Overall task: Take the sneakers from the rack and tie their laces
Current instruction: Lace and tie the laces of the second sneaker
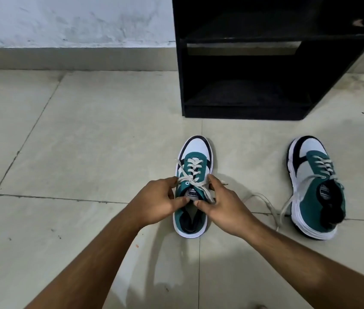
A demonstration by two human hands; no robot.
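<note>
Two teal, white and navy sneakers stand on the tiled floor, toes pointing away from me. The nearer sneaker [195, 152] is in the middle, its off-white laces [193, 170] crossed over the tongue. My left hand [156, 201] pinches a lace at the sneaker's left side. My right hand [222, 202] pinches the other lace at its right side, and the thumbs almost meet over the tongue. The second sneaker [312, 188] sits to the right with loose laces [272, 206] trailing on the floor and a dark sock stuffed in its opening.
A black open shoe rack [254, 112] stands on the floor behind the sneakers, against a pale wall [65, 21] with a grey skirting. Beige floor tiles [76, 141] stretch to the left and toward me.
</note>
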